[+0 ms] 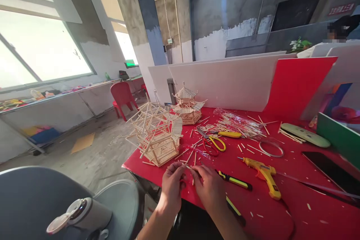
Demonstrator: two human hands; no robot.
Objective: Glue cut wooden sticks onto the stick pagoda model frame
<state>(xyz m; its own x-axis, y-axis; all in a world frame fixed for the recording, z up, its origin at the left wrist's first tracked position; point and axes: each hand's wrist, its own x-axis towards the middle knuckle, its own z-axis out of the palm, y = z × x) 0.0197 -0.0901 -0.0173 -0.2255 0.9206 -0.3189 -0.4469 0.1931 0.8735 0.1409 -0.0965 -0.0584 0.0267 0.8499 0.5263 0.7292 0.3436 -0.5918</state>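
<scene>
Both hands meet low over the red tabletop (281, 210), fingertips almost touching. Between them is a short, thin wooden stick (188, 166), pinched by my left hand (173, 182) on one side and my right hand (208, 184) on the other. Just beyond stands an open-framed pavilion model (159, 138) built of wooden sticks. Behind it is a more finished stick pavilion (187, 105) with tiered roofs. A black and yellow utility knife (237, 181) lies beside my right hand, and another knife (234, 210) is partly hidden by the right forearm.
Scissors (215, 144), a yellow-handled cutter (229, 134), bagged sticks (239, 123), a yellow glue gun (264, 174) with its cable, a tape ring (271, 149) and a phone (332, 172) lie on the table. A grey chair (120, 195) holds a white bottle (90, 213). A person sits beyond the partition.
</scene>
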